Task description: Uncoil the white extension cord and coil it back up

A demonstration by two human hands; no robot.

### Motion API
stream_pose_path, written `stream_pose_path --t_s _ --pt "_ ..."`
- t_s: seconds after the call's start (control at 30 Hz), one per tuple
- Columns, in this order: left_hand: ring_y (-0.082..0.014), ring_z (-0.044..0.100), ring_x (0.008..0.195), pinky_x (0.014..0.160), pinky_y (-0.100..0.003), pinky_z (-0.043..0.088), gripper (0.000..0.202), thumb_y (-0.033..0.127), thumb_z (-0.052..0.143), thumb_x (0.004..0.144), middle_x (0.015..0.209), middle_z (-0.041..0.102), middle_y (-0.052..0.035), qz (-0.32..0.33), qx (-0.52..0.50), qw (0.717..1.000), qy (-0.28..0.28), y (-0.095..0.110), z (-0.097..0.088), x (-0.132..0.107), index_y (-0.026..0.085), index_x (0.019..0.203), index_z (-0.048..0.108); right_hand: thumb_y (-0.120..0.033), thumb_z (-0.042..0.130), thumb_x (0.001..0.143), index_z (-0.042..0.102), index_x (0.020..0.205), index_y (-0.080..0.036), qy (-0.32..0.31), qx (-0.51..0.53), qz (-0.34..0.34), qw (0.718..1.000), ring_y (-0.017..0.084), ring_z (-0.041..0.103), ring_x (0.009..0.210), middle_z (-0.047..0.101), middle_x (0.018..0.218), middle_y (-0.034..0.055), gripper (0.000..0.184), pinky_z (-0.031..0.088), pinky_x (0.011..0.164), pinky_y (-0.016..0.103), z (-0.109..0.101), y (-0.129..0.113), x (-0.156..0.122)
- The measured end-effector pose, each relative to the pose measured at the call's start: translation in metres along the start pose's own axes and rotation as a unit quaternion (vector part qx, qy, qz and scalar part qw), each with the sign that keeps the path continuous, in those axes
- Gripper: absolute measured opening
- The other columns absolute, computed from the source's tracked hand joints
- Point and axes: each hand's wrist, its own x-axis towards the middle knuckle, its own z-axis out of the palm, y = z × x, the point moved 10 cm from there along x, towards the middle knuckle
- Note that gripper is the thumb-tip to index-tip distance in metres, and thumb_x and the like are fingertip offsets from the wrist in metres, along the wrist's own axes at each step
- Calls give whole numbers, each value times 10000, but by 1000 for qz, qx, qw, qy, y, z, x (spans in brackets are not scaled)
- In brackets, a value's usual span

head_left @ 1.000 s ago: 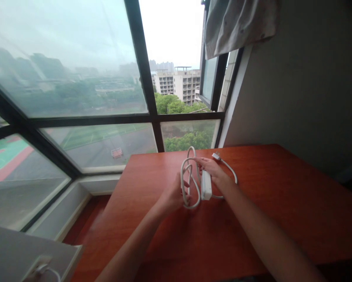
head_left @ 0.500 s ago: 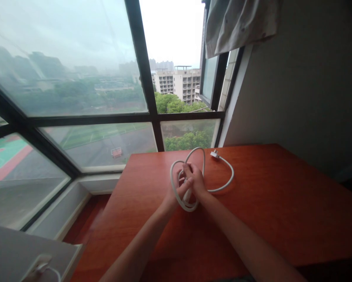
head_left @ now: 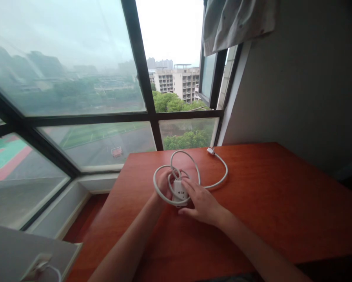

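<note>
A white power strip [head_left: 180, 190] lies flat on the red-brown wooden table [head_left: 267, 203], sockets up, with its white cord [head_left: 190, 160] looped around and behind it. The cord runs on to a white plug [head_left: 210, 150] near the table's far edge. My left hand [head_left: 163, 187] cups the strip's left side inside the loops, fingers curled against it. My right hand [head_left: 201, 203] rests on the strip's right side, thumb and fingers pressed to it.
Large windows with dark frames [head_left: 146, 98] stand behind the table. A grey wall [head_left: 305, 78] is on the right, with a cloth [head_left: 237, 21] hanging at the top. A white socket and cable [head_left: 39, 266] sit on a grey surface at bottom left.
The power strip has come down flat onto the table, closer to me. The loops have spread out to the left around it. My right hand shifted from the cord to the strip's right side.
</note>
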Motion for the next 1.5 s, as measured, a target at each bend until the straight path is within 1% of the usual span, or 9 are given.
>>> stream_pose_path --t_s 0.17,0.5,0.73,0.9,1.0,1.13,1.27,1.37,1.5 --pt "-170 623 609 576 -251 472 228 316 599 773 705 678 -76 -23 30 999 -21 -4 -12 -2 102 816 664 -232 555 840 389 1373 -154 -10 -37 17 999 250 506 1185 527 1317 139 564 420 988 387 8 11 -1" --pt "-109 558 573 509 -186 411 400 368 719 732 789 632 -25 55 147 984 -86 6 10 -36 167 1045 570 -353 473 929 544 1210 -203 20 -9 90 996 222 659 881 696 984 99 326 470 757 296 -7 28 15" --pt "-158 588 701 596 -215 418 569 339 757 681 849 652 -65 4 296 945 -143 7 2 -51 165 1192 576 -338 638 812 580 1165 -200 54 94 83 991 207 644 878 672 1039 96 383 507 778 330 -11 43 3" --pt "-180 587 770 629 -234 440 597 242 756 627 969 660 -61 -38 412 891 -187 16 -9 -63 205 1202 600 -414 700 726 639 1060 -176 5 260 83 962 179 631 838 651 998 79 415 536 707 299 -5 55 -5" --pt "-199 590 819 652 -235 452 561 179 725 607 975 666 -60 -47 432 874 -216 19 -5 -67 196 1159 628 -454 562 826 616 1071 -164 36 306 150 939 176 636 818 655 967 69 383 537 701 313 -16 92 -10" --pt "-204 588 801 632 -237 460 574 118 671 585 963 668 -54 -31 450 869 -204 25 -1 -65 206 1151 632 -361 596 790 598 1055 -144 195 -23 340 920 249 597 958 607 1044 139 342 478 809 360 -68 170 -36" --pt "-187 573 752 594 -221 449 479 122 675 579 918 656 -55 5 463 863 -201 29 6 -60 188 1053 661 -303 559 798 595 1011 -98 150 -170 441 869 294 580 983 579 1039 217 298 453 805 372 -74 209 -44" --pt "-169 563 724 579 -209 436 447 158 706 597 888 638 -56 40 466 863 -192 32 11 -55 170 1039 640 -249 546 758 617 865 -131 126 -116 438 883 273 614 874 621 885 153 175 468 757 365 -64 219 -40" --pt "-144 545 665 554 -203 418 425 252 708 663 822 619 -42 93 481 858 -152 37 12 -45 167 1067 606 -256 568 679 585 869 -157 286 153 410 853 193 629 688 604 730 35 214 507 633 307 -75 221 -50"
